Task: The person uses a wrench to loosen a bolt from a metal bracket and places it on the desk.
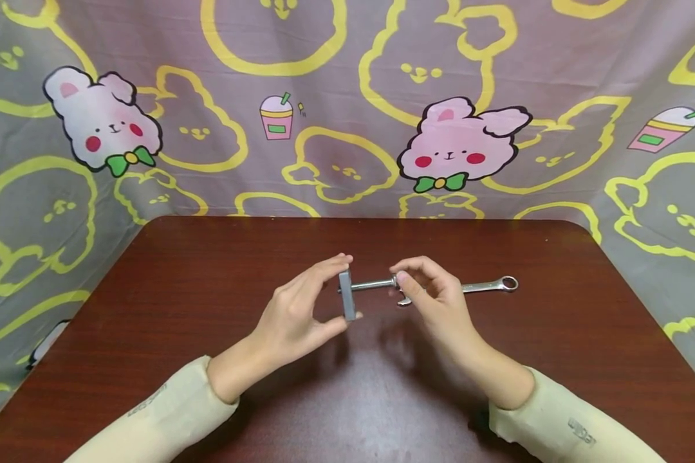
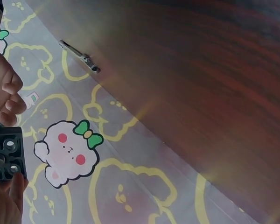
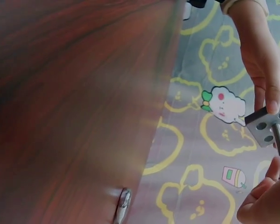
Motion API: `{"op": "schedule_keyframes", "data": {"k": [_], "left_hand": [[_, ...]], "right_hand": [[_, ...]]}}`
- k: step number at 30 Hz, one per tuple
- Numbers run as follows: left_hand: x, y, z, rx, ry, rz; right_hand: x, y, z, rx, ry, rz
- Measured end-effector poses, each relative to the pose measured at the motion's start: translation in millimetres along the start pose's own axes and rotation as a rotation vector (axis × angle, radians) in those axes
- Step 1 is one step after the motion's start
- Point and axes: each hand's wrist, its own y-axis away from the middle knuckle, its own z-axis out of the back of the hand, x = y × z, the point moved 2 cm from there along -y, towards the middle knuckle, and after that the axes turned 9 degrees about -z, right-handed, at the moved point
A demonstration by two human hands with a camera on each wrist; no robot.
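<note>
Between its thumb and fingers, my left hand holds a grey square plate by its edges, standing on edge above the table. The right wrist view shows several round holes around the middle of the plate. A long silver bolt runs through its centre, and a short end pokes out on the left side. My right hand pinches the far right end of the bolt; the fingers partly hide that end. A silver combination wrench lies on the table behind the right hand, its middle hidden.
The dark red-brown wooden table has rounded far corners. Close behind and at both sides hangs a patterned curtain with rabbit and cup prints. A small dark and white object shows past the left table edge.
</note>
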Motion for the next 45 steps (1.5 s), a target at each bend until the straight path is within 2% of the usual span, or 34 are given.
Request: {"op": "schedule_keyframes", "data": {"k": [3,8,18,26,32,38,45], "left_hand": [[-0.9,-2.6,-1.3,-0.02,0.005,-0.011],[-2.1,-6.0,-1.6,-0.053,0.004,-0.035],[3.5,-2.9,0.0,-0.025,0.025,0.039],[3.8,-2.7,1.8,-0.018,0.022,0.027],[2.1,-2.6,1.9,-0.021,0.023,0.02],[-0.2,-4.0,1.7,-0.018,0.037,0.023],[1.4,-2.4,2.6,-0.015,0.026,0.024]], "right_hand": [[2.3,-1.8,-3.4,-0.045,-0.054,0.003],[3.9,-3.5,-7.3,-0.103,-0.084,0.032],[1.9,1.0,-7.5,-0.048,0.027,0.195],[0.3,0.2,-5.9,-0.063,0.046,0.123],[0.8,0.4,-8.0,-0.083,-0.029,0.081],[2.4,-0.8,-9.5,-0.131,-0.09,0.078],[3.3,1.5,-7.2,-0.136,0.055,0.123]]}}
